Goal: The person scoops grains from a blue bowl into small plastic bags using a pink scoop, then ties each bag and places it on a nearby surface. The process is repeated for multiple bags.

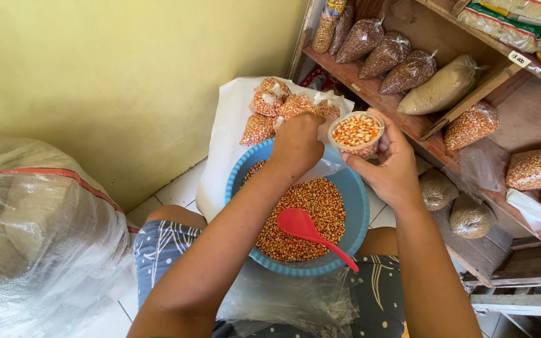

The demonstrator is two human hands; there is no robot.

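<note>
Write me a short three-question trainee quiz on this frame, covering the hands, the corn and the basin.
1. True or false: the red spoon rests on the corn kernels in the blue basin.
2. What does the right hand hold? A) a small clear cup of kernels B) the red spoon C) a tied bag from the shelf
3. Where do the filled, tied bags of corn nearest the left hand lie?

Key
1. True.
2. A: the small clear cup, filled with kernels.
3. On the white sheet beyond the basin, by the yellow wall.
</note>
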